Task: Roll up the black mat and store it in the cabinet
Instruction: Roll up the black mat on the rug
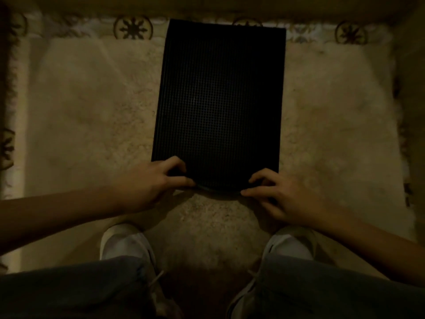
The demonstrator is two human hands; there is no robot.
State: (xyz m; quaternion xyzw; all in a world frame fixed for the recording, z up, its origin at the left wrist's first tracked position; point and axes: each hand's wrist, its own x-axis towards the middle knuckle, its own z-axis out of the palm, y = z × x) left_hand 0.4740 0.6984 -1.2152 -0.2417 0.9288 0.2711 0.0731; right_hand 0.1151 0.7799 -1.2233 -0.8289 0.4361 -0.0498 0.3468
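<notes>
The black mat (219,100), with a fine grid texture, lies flat on a pale rug, its long side running away from me. Its near edge is lifted and curled slightly. My left hand (151,183) pinches the near left corner of that edge, fingers on top and thumb below. At the near right corner my right hand (278,194) grips the edge the same way. No cabinet is in view.
The cream rug (92,107) has a patterned border (133,27) with dark round motifs along the far and left sides. My knees in dark trousers and two white shoes (125,242) are at the bottom of the frame. The light is dim.
</notes>
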